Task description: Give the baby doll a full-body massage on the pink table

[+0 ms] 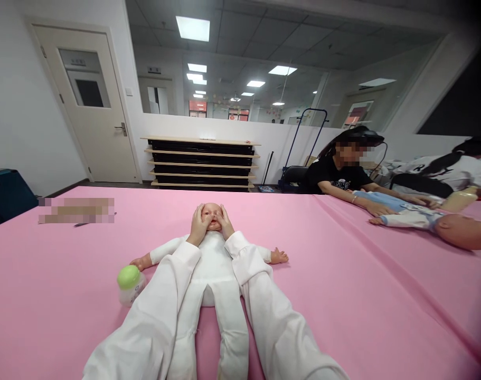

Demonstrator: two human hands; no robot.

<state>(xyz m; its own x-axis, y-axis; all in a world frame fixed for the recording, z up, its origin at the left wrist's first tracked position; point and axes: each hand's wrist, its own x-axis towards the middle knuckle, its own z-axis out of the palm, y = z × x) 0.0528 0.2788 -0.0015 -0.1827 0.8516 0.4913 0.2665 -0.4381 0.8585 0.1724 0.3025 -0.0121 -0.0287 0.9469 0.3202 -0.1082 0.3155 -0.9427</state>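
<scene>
Lying lengthwise on the worktop (323, 253), the doll (215, 258) is pointing its head (212, 207) away; left hand (198, 224) and right hand (226, 222) are touching its face (214, 219) from both sides, equally near, fingers (197, 212) extended, unclenched.

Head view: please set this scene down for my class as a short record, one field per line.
Doll: white body, lying face up, arms spread
Left hand: against one side of the doll's face
Right hand: against the other side
Jar: green lid on, beside the left forearm
Surface: pink cloth
Far right: person in black reaching to a second doll; pale bottle behind it
</scene>
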